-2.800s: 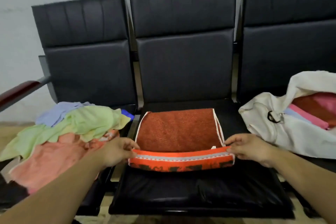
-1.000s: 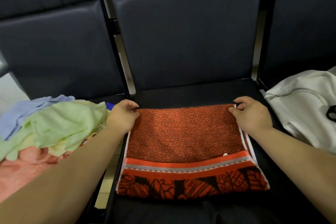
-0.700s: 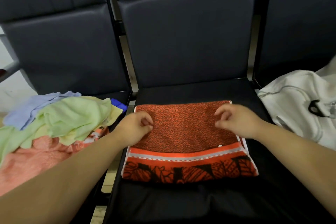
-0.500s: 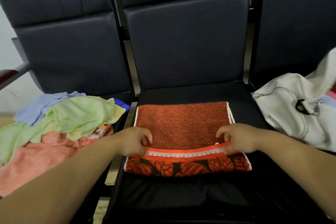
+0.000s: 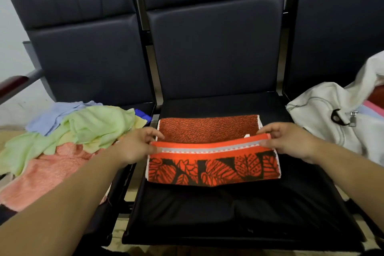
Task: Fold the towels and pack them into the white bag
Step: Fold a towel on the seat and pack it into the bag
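Through the head camera we see an orange-red terry towel with a black leaf border (image 5: 214, 170) on the middle black padded seat (image 5: 228, 210). The left hand (image 5: 135, 147) and right hand (image 5: 291, 143) each pinch its raised striped edge between thumb and fingers, probably to keep the fold square. A white fabric bag (image 5: 324, 114) lies open on the right, within easy reach.
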Demonstrator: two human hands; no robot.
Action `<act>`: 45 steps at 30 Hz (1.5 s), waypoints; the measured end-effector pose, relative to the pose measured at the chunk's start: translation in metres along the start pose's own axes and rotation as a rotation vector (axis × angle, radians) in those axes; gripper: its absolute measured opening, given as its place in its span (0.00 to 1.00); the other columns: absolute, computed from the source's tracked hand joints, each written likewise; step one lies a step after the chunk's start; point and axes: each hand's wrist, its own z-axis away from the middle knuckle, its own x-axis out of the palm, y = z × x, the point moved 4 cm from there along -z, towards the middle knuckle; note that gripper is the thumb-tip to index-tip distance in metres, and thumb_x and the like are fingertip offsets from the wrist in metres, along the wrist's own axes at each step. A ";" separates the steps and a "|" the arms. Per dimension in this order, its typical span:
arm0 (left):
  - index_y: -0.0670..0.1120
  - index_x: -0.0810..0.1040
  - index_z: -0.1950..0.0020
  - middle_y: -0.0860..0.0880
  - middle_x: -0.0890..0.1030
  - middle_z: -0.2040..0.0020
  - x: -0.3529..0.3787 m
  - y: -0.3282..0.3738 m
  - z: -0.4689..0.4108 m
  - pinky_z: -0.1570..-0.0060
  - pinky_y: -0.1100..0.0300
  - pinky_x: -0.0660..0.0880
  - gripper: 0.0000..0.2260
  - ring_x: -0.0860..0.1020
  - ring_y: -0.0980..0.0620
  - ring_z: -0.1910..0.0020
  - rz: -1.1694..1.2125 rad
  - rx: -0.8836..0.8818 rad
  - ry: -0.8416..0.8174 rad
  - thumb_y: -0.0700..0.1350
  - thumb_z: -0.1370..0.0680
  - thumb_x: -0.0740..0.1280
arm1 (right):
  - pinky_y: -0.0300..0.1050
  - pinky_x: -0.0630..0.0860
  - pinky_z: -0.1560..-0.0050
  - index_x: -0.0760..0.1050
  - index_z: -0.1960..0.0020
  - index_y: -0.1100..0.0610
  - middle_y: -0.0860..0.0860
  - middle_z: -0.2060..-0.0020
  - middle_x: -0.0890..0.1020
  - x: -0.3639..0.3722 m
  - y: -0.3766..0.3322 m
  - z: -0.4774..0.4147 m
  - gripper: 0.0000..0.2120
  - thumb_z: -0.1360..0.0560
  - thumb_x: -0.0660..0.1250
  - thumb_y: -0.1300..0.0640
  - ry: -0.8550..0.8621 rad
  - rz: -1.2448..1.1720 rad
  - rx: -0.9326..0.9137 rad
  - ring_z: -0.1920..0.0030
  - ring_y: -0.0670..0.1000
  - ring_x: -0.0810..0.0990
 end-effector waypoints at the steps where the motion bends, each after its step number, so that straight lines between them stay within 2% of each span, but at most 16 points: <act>1: 0.46 0.79 0.42 0.42 0.85 0.53 -0.004 0.004 -0.003 0.57 0.54 0.80 0.15 0.85 0.43 0.54 0.091 0.013 0.062 0.33 0.25 0.74 | 0.43 0.81 0.56 0.80 0.43 0.56 0.55 0.54 0.88 -0.004 -0.004 -0.003 0.13 0.26 0.74 0.65 0.040 -0.084 -0.008 0.52 0.53 0.87; 3: 0.45 0.78 0.41 0.39 0.85 0.53 -0.011 0.010 -0.011 0.55 0.52 0.80 0.14 0.85 0.41 0.54 0.221 0.047 0.198 0.33 0.24 0.73 | 0.45 0.81 0.54 0.79 0.43 0.57 0.56 0.54 0.87 -0.009 -0.013 -0.012 0.13 0.25 0.73 0.65 0.124 -0.207 -0.035 0.51 0.55 0.87; 6: 0.46 0.78 0.42 0.39 0.84 0.54 -0.017 0.017 -0.030 0.55 0.52 0.80 0.13 0.85 0.42 0.56 0.337 0.085 0.347 0.34 0.23 0.72 | 0.40 0.82 0.62 0.79 0.43 0.56 0.56 0.54 0.87 -0.013 -0.027 -0.029 0.12 0.25 0.73 0.65 0.260 -0.271 -0.094 0.54 0.53 0.87; 11: 0.43 0.80 0.49 0.43 0.85 0.55 -0.018 0.016 -0.067 0.61 0.58 0.80 0.06 0.84 0.48 0.58 0.392 0.080 0.484 0.34 0.22 0.70 | 0.50 0.83 0.50 0.81 0.45 0.54 0.57 0.53 0.85 -0.016 -0.030 -0.070 0.11 0.25 0.74 0.66 0.411 -0.277 -0.144 0.52 0.55 0.86; 14: 0.46 0.81 0.50 0.45 0.85 0.56 -0.013 0.003 -0.092 0.56 0.52 0.81 0.06 0.84 0.46 0.57 0.371 0.033 0.532 0.35 0.22 0.71 | 0.49 0.82 0.49 0.81 0.49 0.51 0.56 0.52 0.86 -0.012 -0.018 -0.095 0.11 0.25 0.74 0.65 0.474 -0.218 -0.123 0.53 0.54 0.86; 17: 0.50 0.78 0.41 0.49 0.85 0.49 -0.005 -0.011 -0.106 0.47 0.47 0.82 0.11 0.84 0.49 0.51 0.249 -0.010 0.537 0.37 0.21 0.70 | 0.50 0.81 0.47 0.80 0.47 0.50 0.51 0.51 0.86 -0.007 0.000 -0.108 0.10 0.24 0.73 0.62 0.553 -0.047 -0.062 0.51 0.52 0.85; 20: 0.49 0.75 0.32 0.58 0.80 0.47 0.002 -0.015 -0.100 0.40 0.54 0.76 0.17 0.79 0.55 0.46 -0.025 0.050 0.529 0.40 0.21 0.70 | 0.47 0.76 0.43 0.78 0.36 0.51 0.49 0.44 0.81 -0.007 0.009 -0.108 0.17 0.23 0.72 0.57 0.601 0.228 -0.055 0.46 0.52 0.81; 22: 0.50 0.74 0.30 0.53 0.76 0.42 0.008 -0.011 -0.088 0.37 0.56 0.71 0.20 0.75 0.54 0.41 -0.305 0.134 0.581 0.42 0.21 0.70 | 0.47 0.75 0.43 0.75 0.31 0.51 0.51 0.41 0.77 -0.006 0.002 -0.102 0.22 0.24 0.73 0.56 0.620 0.332 -0.137 0.45 0.52 0.80; 25: 0.50 0.77 0.33 0.48 0.74 0.39 0.034 0.008 -0.071 0.34 0.52 0.70 0.19 0.73 0.47 0.38 -0.537 0.348 0.568 0.45 0.24 0.73 | 0.47 0.74 0.39 0.77 0.34 0.50 0.51 0.41 0.78 0.004 -0.013 -0.094 0.21 0.26 0.74 0.56 0.492 0.567 -0.350 0.42 0.52 0.78; 28: 0.52 0.76 0.33 0.50 0.75 0.38 0.087 0.022 -0.059 0.33 0.55 0.70 0.18 0.74 0.50 0.37 -0.567 0.436 0.206 0.51 0.22 0.70 | 0.48 0.74 0.36 0.74 0.30 0.47 0.48 0.38 0.79 0.016 -0.006 -0.084 0.26 0.27 0.74 0.52 0.191 0.808 -0.287 0.37 0.51 0.76; 30: 0.54 0.72 0.30 0.52 0.73 0.35 0.114 0.022 -0.057 0.32 0.52 0.69 0.22 0.72 0.49 0.34 -0.754 0.394 0.022 0.61 0.21 0.64 | 0.48 0.74 0.35 0.72 0.28 0.46 0.46 0.36 0.79 0.014 -0.005 -0.072 0.27 0.26 0.73 0.50 0.130 0.907 -0.213 0.36 0.50 0.77; 32: 0.56 0.70 0.28 0.52 0.69 0.30 0.119 0.021 -0.063 0.28 0.46 0.63 0.26 0.66 0.47 0.28 -0.977 0.301 -0.002 0.68 0.22 0.59 | 0.47 0.76 0.39 0.74 0.31 0.46 0.46 0.40 0.81 0.014 -0.007 -0.057 0.23 0.26 0.72 0.48 0.088 0.980 -0.177 0.40 0.50 0.80; 36: 0.61 0.60 0.21 0.49 0.50 0.17 0.116 0.024 -0.069 0.25 0.35 0.42 0.32 0.45 0.41 0.19 -0.964 0.133 0.012 0.72 0.23 0.55 | 0.37 0.76 0.50 0.79 0.44 0.43 0.41 0.55 0.85 0.044 0.001 -0.015 0.13 0.27 0.74 0.47 -0.234 0.923 -0.118 0.54 0.41 0.81; 39: 0.60 0.60 0.21 0.47 0.54 0.19 0.127 0.022 -0.054 0.23 0.40 0.51 0.31 0.52 0.41 0.21 -0.897 0.194 0.016 0.69 0.22 0.59 | 0.38 0.78 0.50 0.80 0.48 0.42 0.40 0.58 0.85 0.065 0.012 0.005 0.12 0.29 0.77 0.51 -0.320 0.733 -0.146 0.58 0.39 0.82; 42: 0.58 0.71 0.26 0.56 0.69 0.31 0.141 0.019 -0.020 0.28 0.47 0.65 0.29 0.66 0.52 0.31 -0.664 0.360 -0.054 0.68 0.25 0.62 | 0.34 0.77 0.50 0.79 0.47 0.40 0.39 0.54 0.83 0.070 0.018 0.016 0.15 0.30 0.78 0.52 -0.258 0.652 -0.220 0.55 0.40 0.81; 45: 0.58 0.75 0.30 0.60 0.74 0.37 0.152 0.008 0.017 0.33 0.52 0.70 0.25 0.71 0.58 0.36 -0.609 0.480 -0.193 0.67 0.24 0.62 | 0.35 0.77 0.45 0.79 0.41 0.42 0.38 0.48 0.83 0.074 0.022 0.028 0.20 0.30 0.79 0.50 -0.236 0.585 -0.265 0.49 0.40 0.82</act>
